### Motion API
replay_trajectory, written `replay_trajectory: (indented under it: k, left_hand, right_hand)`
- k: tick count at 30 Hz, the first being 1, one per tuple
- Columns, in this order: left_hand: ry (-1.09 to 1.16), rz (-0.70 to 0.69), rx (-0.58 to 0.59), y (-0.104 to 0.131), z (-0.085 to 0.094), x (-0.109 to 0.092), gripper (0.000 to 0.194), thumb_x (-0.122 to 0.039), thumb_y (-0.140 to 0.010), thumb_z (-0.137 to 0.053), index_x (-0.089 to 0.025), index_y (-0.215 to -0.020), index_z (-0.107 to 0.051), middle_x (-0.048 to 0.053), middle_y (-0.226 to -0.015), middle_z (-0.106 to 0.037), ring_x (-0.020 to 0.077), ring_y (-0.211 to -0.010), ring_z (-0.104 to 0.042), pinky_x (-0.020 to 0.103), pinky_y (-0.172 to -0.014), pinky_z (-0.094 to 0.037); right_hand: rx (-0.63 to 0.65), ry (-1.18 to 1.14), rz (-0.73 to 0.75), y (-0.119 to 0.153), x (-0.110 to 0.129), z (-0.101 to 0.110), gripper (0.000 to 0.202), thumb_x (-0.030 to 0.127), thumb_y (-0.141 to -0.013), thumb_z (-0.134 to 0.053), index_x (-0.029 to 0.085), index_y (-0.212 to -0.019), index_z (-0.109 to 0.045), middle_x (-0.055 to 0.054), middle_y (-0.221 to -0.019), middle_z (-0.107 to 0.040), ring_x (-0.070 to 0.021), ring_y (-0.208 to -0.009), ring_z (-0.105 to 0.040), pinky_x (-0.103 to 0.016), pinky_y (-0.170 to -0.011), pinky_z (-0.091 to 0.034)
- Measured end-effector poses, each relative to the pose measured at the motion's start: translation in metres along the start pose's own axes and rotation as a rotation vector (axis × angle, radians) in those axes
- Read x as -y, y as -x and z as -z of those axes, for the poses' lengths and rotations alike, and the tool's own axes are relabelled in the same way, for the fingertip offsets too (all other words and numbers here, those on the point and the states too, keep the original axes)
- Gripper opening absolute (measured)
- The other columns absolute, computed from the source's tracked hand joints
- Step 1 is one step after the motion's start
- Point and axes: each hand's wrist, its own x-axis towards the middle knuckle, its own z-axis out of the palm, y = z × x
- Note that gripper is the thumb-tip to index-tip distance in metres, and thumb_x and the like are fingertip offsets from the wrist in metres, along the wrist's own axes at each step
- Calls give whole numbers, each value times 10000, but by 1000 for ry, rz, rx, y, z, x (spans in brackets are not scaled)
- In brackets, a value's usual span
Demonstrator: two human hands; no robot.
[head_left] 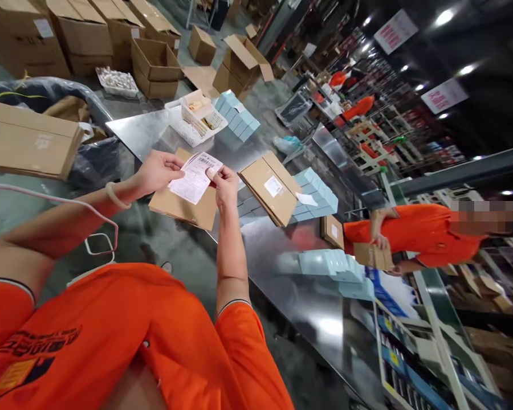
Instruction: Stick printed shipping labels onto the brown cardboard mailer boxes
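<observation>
Between my two hands is a white printed label sheet point(192, 181) with a barcode near its top. My left hand point(160, 171) pinches its left edge, fingers closed. At the right edge, my right hand point(224, 183) grips the sheet with the thumb on top. Under the sheet lies a flat brown cardboard box point(196, 213) at the edge of the metal table; part of it is hidden by the paper. Just right of my right hand, another flat cardboard box point(277, 185) with a white label rests against light blue boxes point(314, 191).
White plastic baskets point(192, 122) and a stack of light blue boxes point(238, 115) stand at the table's far end. More blue boxes point(333, 265) lie to the right, near a co-worker point(410, 233) holding a small carton. A lined bin point(98, 159) with cardboard stands left.
</observation>
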Motion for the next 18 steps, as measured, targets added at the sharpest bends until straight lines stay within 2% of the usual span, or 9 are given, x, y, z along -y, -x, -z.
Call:
replay_trajectory:
  k: [5, 11, 18]
  left_hand:
    - [-21, -21, -32, 5, -8, -2, 300, -220, -630, -946, -156, -857, -760, -19, -732, -771, 162, -742, -680, 328, -783, -542]
    - [-39, -24, -55, 6, -17, 0, 227, -152, -699, -896, -132, -892, -779, -17, -759, -778, 153, -776, -688, 327, -819, -548]
    - [-53, 2, -69, 1, -16, 9, 305, -142, -628, -965, -122, -881, -795, -14, -752, -783, 171, -771, -696, 352, -827, -560]
  right_hand:
    - [13, 19, 32, -4, 5, 5, 434, 518, -695, -982, 246, -824, -669, 8, -777, -740, -242, -855, -741, -364, -762, -653]
    - [31, -13, 35, -7, 2, 14, 431, 503, -687, -1008, 239, -867, -719, -7, -807, -770, -257, -889, -761, -384, -784, -669]
    - [85, -31, 49, -9, -9, 21, 431, 526, -698, -998, 234, -911, -763, -5, -825, -785, -243, -875, -760, -360, -781, -655]
